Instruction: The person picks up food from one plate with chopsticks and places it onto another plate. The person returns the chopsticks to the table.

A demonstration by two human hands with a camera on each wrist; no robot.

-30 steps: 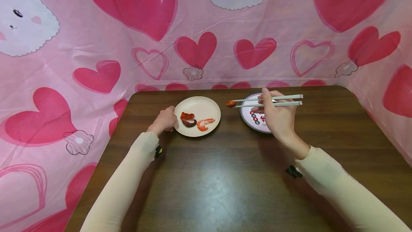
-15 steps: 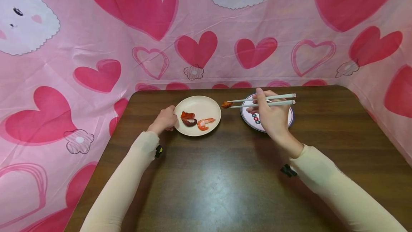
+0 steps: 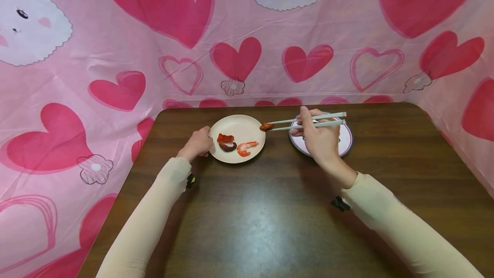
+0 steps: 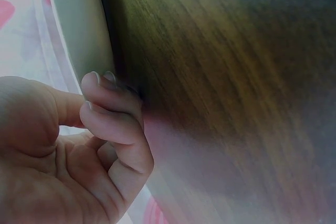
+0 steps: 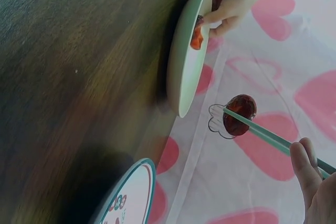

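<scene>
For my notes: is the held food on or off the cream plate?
Off: chopsticks hold the food visibly clear of the plate.

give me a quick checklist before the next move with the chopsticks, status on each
1. Chopsticks gripped by the right hand: ok
2. Brown food piece raised between the tips: ok
3. Cream plate held at its rim by the left hand: ok
4. Bare space on that plate, beyond the shrimp: ok
5. Brown food piece well inside the plate's rim: not ok, appears at its right edge in the head view
6. Pinch firm enough: cannot tell
</scene>
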